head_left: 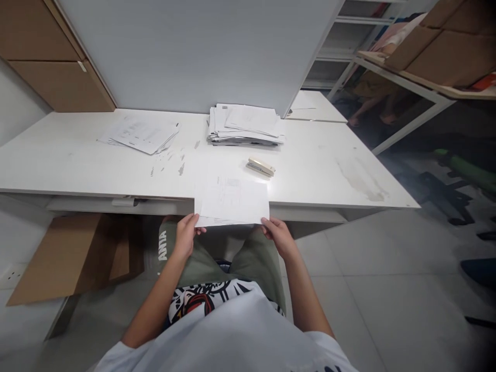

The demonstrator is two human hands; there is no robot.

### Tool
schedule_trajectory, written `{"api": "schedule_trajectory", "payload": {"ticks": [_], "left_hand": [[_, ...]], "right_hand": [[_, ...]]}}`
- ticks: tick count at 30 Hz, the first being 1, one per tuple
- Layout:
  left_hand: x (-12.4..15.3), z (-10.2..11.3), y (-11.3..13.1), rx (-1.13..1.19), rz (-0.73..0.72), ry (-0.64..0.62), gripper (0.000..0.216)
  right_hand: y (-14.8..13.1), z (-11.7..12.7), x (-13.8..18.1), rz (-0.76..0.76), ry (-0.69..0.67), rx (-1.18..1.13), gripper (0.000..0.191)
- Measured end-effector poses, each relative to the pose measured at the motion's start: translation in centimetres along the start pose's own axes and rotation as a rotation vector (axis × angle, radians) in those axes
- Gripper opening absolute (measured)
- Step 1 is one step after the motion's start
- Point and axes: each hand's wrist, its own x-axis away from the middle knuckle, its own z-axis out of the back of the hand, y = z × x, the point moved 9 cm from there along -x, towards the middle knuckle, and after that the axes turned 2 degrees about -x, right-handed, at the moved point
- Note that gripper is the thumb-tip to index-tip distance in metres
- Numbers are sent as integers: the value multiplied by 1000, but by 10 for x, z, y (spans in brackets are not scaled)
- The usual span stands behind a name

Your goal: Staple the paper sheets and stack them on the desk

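Several printed paper sheets (236, 202) lie partly on the desk's front edge and stick out over it. My left hand (187, 235) pinches their near left corner, thumb on top and fingers beneath. At the near right corner, my right hand (279, 235) grips the same sheets in the same way. The near edges of the sheets are slightly out of line. Just beyond them on the desk rests a cream-coloured stapler (261, 167), lying at a slant and touched by neither hand.
On the white desk (93, 170) are a thick paper stack (244, 126) at the back and a thinner paper pile (143, 133) to the left. A grey panel (201, 57) rises behind. Cardboard boxes (58, 82) stand back left; cardboard (58, 258) lies below. Another person (372, 93) is at back right.
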Motion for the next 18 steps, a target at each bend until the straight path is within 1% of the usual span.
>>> {"api": "schedule_trajectory", "payload": {"ticks": [3, 6, 9, 12, 14, 16, 18], "left_hand": [[2, -2, 3, -15, -74, 0, 47], [2, -4, 6, -65, -123, -9, 46], [2, -6, 5, -117, -113, -34, 43], [3, -7, 5, -144, -92, -46, 40], [3, -9, 6, -161, -99, -57, 37], [2, -10, 6, -187, -103, -62, 32], [1, -11, 4, -219, -88, -73, 27]], "right_hand": [[-6, -7, 7, -8, -67, 90, 50], [-9, -6, 11, 3, -88, 158, 49], [-8, -5, 11, 22, -102, 218, 47], [-6, -7, 10, 42, -91, 265, 40], [-3, -4, 6, 47, -30, 208, 37], [0, -1, 2, 50, 43, 84, 46], [3, 0, -3, 58, 86, -22, 55]]}}
